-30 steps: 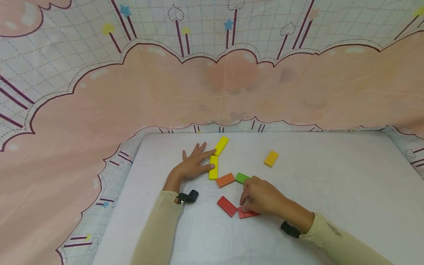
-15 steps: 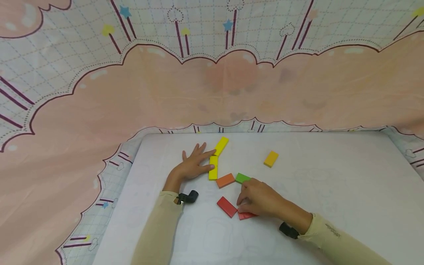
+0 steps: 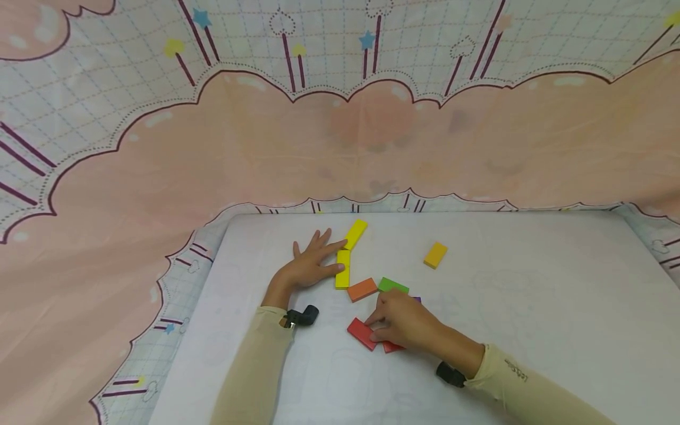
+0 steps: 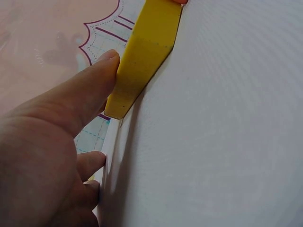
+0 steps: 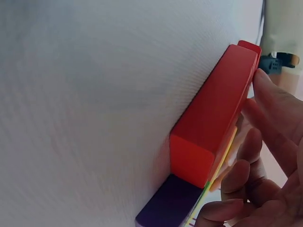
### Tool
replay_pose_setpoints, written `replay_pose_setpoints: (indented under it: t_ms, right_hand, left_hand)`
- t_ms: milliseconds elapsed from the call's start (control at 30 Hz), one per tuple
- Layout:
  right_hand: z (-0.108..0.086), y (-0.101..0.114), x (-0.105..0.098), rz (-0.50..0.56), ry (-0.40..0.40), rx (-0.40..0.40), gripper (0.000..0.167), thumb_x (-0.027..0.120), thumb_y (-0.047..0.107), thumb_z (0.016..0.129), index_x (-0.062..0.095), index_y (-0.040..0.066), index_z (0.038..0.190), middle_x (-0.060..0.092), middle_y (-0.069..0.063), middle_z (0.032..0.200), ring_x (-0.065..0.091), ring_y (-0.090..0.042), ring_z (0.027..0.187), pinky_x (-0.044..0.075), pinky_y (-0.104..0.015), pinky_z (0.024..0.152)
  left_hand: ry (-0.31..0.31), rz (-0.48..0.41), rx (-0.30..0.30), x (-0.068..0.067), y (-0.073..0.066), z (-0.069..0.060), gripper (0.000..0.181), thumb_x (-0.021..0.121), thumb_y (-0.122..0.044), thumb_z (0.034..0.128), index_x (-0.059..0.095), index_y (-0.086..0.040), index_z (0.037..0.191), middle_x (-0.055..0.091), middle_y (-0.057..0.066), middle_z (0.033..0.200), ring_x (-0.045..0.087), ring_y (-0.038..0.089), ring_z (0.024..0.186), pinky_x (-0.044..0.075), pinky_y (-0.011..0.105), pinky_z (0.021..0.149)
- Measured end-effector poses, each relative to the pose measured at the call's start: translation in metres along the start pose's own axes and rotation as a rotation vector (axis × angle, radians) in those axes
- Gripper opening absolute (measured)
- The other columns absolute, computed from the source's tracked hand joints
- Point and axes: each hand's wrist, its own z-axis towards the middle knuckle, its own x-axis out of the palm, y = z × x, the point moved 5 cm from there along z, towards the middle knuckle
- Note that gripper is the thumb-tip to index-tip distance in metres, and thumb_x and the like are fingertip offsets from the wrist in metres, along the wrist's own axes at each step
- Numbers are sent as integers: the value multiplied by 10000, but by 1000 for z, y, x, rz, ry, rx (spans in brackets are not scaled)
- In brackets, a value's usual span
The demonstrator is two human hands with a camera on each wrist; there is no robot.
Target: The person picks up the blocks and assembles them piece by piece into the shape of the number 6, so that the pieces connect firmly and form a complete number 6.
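My left hand (image 3: 308,265) lies with fingers spread, its thumb and index fingertip touching two yellow blocks (image 3: 342,280) that stand end to end. In the left wrist view the thumb presses the side of one yellow block (image 4: 144,56). The curled thumb and index finger of my right hand (image 3: 408,320) are at the right end of a red block (image 3: 360,333), where they pinch its corner. A second red block (image 3: 392,347) sits partly under that hand. Beyond it lie an orange block (image 3: 362,290), a green block (image 3: 394,285) and a mostly hidden purple block (image 3: 417,299).
A separate amber-yellow block (image 3: 435,255) lies toward the back right on the white tabletop (image 3: 531,330). Behind the table's far edge hangs a patterned peach cloth (image 3: 297,147). In the right wrist view, the purple block (image 5: 169,203) adjoins the nearer red block.
My right hand has moved left from the second red block to the left red one, whose angle shifted slightly. More of the green block and a purple edge now show. My left hand stays put.
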Motion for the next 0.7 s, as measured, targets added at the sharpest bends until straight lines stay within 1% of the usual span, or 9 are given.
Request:
replay_pose_setpoints:
  t_ms: [167, 300, 467, 600, 700]
  right_hand:
    - [0, -2, 0, 18, 0, 1, 263, 880, 315, 804, 834, 232, 1049, 565, 137, 809, 472, -40, 788, 423, -198, 601]
    - [-1, -7, -9, 8, -30, 20, 254, 865, 332, 820, 830, 239, 1054, 603, 161, 827, 499, -29, 788, 448, -199, 615]
    - [-3, -23, -33, 18, -134, 69, 217, 853, 299, 836, 826, 209, 1031, 611, 128, 841, 543, -87, 810, 471, -213, 644]
    - [-4, -42, -54, 25, -224, 158, 229, 832, 293, 858, 813, 170, 1050, 661, 50, 912, 583, -140, 853, 495, -254, 697]
    - [-5, -61, -70, 11, -285, 237, 289, 802, 316, 885, 793, 137, 1111, 688, -35, 991, 605, -195, 893, 536, -319, 732]
  left_hand:
    - [2, 4, -7, 0, 0, 0, 687, 586, -558, 977, 324, -404, 1593, 9, 3, 1743, -142, 262, 1603, -203, 718, 1159]
    - [5, 7, -13, 0, 0, 0, 689, 588, -557, 976, 322, -406, 1593, 7, 2, 1743, -144, 263, 1602, -204, 720, 1156]
    - [6, 6, -10, 0, 0, 0, 692, 591, -554, 975, 320, -408, 1594, 6, 1, 1744, -144, 265, 1602, -205, 721, 1155]
    - [8, 6, -7, 1, 1, 1, 692, 590, -556, 975, 316, -414, 1594, 6, -1, 1744, -145, 262, 1602, -208, 717, 1156]
    - [8, 8, -5, 1, 0, 1, 691, 587, -556, 976, 314, -413, 1595, 7, 1, 1744, -143, 264, 1603, -207, 719, 1156]
